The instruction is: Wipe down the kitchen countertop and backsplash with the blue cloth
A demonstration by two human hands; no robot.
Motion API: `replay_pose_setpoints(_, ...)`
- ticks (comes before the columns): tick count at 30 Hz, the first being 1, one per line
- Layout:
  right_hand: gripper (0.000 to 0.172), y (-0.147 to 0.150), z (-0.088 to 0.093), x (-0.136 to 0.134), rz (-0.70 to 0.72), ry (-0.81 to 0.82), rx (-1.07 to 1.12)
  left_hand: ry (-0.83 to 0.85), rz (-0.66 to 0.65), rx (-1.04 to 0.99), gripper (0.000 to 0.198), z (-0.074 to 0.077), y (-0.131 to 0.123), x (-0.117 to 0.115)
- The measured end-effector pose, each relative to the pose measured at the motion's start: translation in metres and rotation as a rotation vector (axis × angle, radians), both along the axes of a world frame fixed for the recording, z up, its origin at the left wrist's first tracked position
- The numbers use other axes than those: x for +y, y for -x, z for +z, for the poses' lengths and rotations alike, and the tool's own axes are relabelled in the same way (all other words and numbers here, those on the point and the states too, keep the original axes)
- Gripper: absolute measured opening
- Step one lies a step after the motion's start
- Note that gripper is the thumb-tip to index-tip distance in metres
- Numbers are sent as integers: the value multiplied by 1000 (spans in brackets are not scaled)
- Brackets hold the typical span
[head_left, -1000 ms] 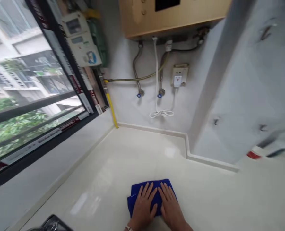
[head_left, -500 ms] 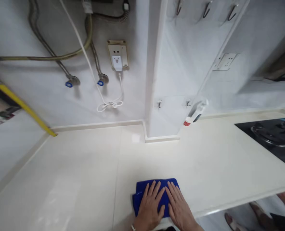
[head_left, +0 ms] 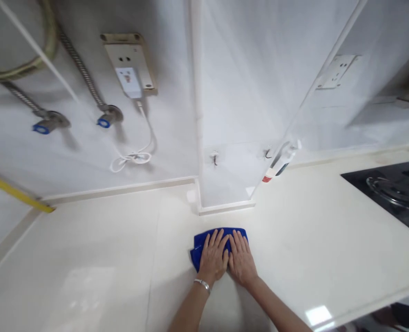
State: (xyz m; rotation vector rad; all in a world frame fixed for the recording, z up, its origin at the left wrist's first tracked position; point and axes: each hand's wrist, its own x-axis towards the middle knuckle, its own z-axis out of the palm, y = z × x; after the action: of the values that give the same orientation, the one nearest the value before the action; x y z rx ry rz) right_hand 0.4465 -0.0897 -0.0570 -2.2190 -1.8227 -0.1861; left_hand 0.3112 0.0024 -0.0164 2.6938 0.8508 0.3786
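Note:
A folded blue cloth (head_left: pixel 199 242) lies on the cream countertop (head_left: pixel 104 258), a short way in front of the foot of a white wall pillar (head_left: pixel 225 138). My left hand (head_left: pixel 213 260) and my right hand (head_left: pixel 239 260) lie side by side flat on the cloth, fingers stretched out and pointing toward the wall. A silver bracelet (head_left: pixel 202 284) sits on my left wrist. Most of the cloth is hidden under the hands.
A black gas hob (head_left: pixel 394 191) is set in the counter at the right. A white bottle with a red cap (head_left: pixel 277 163) leans by the pillar. Hoses, blue valves (head_left: pixel 103 122), a socket with a plug (head_left: pixel 130 76) and a yellow pipe (head_left: pixel 16 193) line the wall.
Both hands have pushed the cloth forward across the counter toward the pillar, arms now stretched out. The view has swung right from the window and dropped lower.

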Motion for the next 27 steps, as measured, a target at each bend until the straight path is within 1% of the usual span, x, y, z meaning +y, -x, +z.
replay_pose_setpoints(4, 77, -13, 4, 28, -47, 27, 44, -14, -47, 39, 58, 5, -20, 35)
replay_pose_setpoints(7, 77, -22, 8, 46, -67, 38, 79, -23, -59, 57, 57, 9, -34, 54)
replay_pose_setpoints(11, 72, -33, 16, 63, -72, 46, 111, -12, -45, 70, 57, 10, -46, 70)
replay_pose_setpoints(15, 68, -43, 20, 78, -34, 59, 125, -8, -7, 105, 57, 3, -49, 77)
replay_pose_setpoints(18, 66, -48, 17, 87, -9, 47, 124, -51, 10, 110, 55, 1, -47, 80)
replay_pose_setpoints(21, 65, -50, 11, 87, 2, 8, 105, -130, 0, 93, 54, 4, -44, 76)
replay_pose_setpoints(24, 67, -48, 4, 73, 34, -49, 69, -207, 4, 80, 53, 3, -34, 61)
replay_pose_setpoints(27, 71, -41, 0, 49, 49, -88, 52, -251, 0, 81, 56, -7, -19, 37)
